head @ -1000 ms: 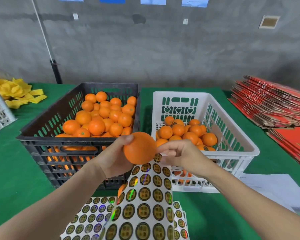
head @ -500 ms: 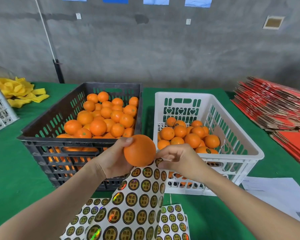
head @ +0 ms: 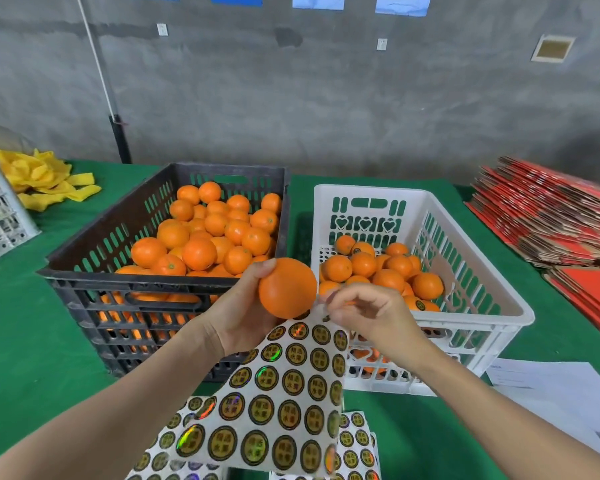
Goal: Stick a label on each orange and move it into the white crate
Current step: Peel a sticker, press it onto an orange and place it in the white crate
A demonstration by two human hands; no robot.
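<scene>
My left hand [head: 243, 313] grips an orange [head: 287, 287] in front of the two crates and also holds up a sheet of round gold labels [head: 284, 403] that hangs below it. My right hand [head: 368, 313] is right beside the orange, its fingertips pinched at the sheet's top edge; whether a label is between them is blurred. The black crate [head: 84, 258] on the left is full of several oranges [head: 205, 237]. The white crate [head: 492, 292] on the right holds several oranges [head: 385, 268], some showing labels.
More label sheets [head: 357, 445] lie on the green table [head: 25, 334] near the front edge. White papers [head: 551, 393] lie at the right front, stacked red cardboard [head: 551, 216] at the far right, yellow netting [head: 42, 181] and a white basket [head: 0, 216] at the far left.
The label sheet has risen and curled up closer to the orange. My right hand's fingers have shifted from the orange's lower right side to pinching at the sheet's top edge.
</scene>
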